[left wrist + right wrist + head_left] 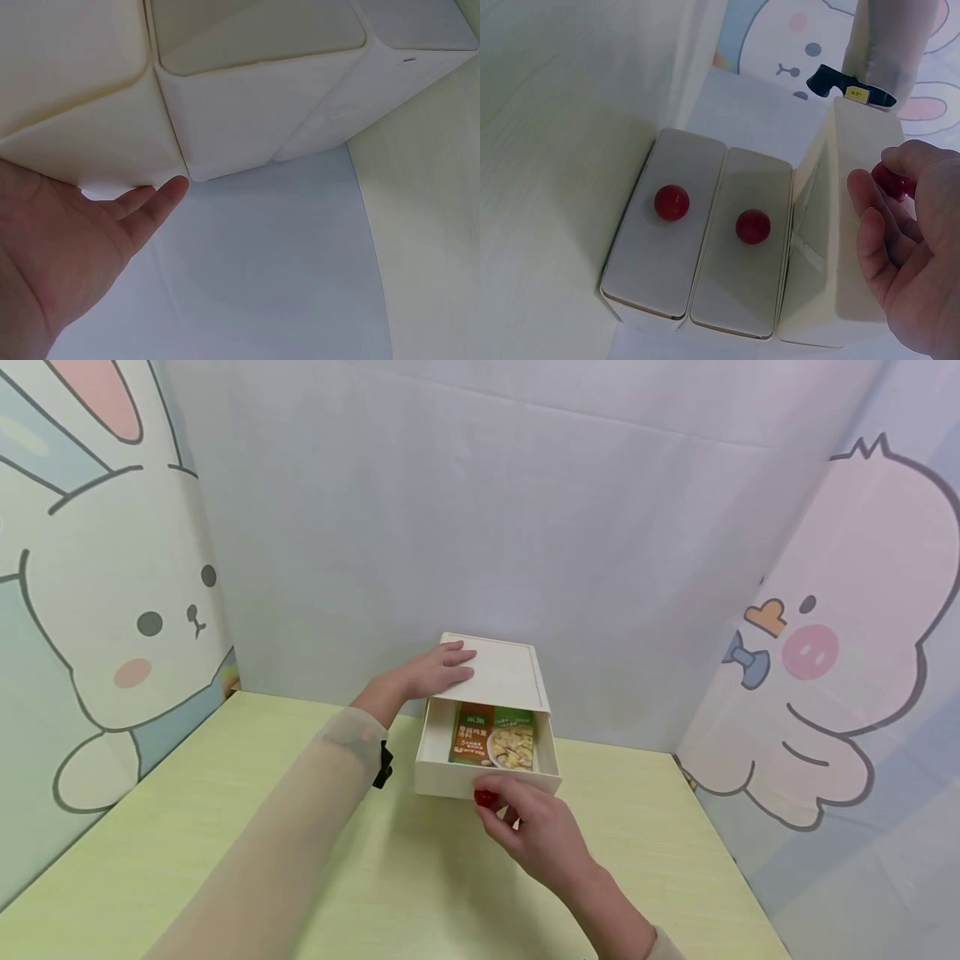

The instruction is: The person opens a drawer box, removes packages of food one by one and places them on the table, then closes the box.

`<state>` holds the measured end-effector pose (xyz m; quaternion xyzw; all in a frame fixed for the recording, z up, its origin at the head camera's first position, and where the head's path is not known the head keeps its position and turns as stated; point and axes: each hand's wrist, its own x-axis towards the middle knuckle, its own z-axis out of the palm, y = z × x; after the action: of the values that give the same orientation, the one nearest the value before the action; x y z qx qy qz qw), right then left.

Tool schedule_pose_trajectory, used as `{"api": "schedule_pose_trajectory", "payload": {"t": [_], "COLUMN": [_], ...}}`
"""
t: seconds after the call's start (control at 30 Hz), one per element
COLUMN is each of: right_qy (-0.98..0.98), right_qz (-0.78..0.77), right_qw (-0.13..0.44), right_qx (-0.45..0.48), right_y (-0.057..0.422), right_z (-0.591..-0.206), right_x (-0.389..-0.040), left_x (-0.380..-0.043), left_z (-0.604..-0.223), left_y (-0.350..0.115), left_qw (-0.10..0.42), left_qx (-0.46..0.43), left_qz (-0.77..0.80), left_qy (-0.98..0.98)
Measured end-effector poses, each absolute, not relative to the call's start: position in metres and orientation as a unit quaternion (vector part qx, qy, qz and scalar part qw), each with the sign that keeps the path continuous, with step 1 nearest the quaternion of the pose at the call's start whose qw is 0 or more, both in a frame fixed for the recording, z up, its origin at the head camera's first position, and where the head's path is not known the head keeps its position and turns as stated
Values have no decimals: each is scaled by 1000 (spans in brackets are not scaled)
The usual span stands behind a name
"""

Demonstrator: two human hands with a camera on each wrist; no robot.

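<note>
A small white drawer cabinet stands against the back wall, its top drawer pulled out. Inside the drawer lies a brown and green food packet with a picture of a dish on it. My right hand pinches the round red knob on that drawer's front between thumb and fingers. On the cabinet's top, at its left edge, my left hand rests with fingers stretched out. The left wrist view shows this hand against the cabinet's side.
Two closed drawers below carry their own red knobs, a middle knob and a lower knob. The cabinet stands on a pale yellow-green table. Cloth walls with a cartoon rabbit and a chick enclose it.
</note>
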<state>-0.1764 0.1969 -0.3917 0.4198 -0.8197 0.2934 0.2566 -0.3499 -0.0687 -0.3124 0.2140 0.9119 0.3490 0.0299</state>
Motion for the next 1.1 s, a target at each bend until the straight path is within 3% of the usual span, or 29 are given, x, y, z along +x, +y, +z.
{"api": "schedule_pose_trajectory", "payload": {"t": [1.1], "right_qy": [-815], "right_qz": [271], "right_qw": [274], "right_qx": [433], "right_y": [199], "right_z": [-392], "right_x": [-162], "left_x": [-349], "left_z": [-313], "left_y": [-69], "left_qw": [27], "left_qx": [212], "left_qz": [345], "left_qy": [914]}}
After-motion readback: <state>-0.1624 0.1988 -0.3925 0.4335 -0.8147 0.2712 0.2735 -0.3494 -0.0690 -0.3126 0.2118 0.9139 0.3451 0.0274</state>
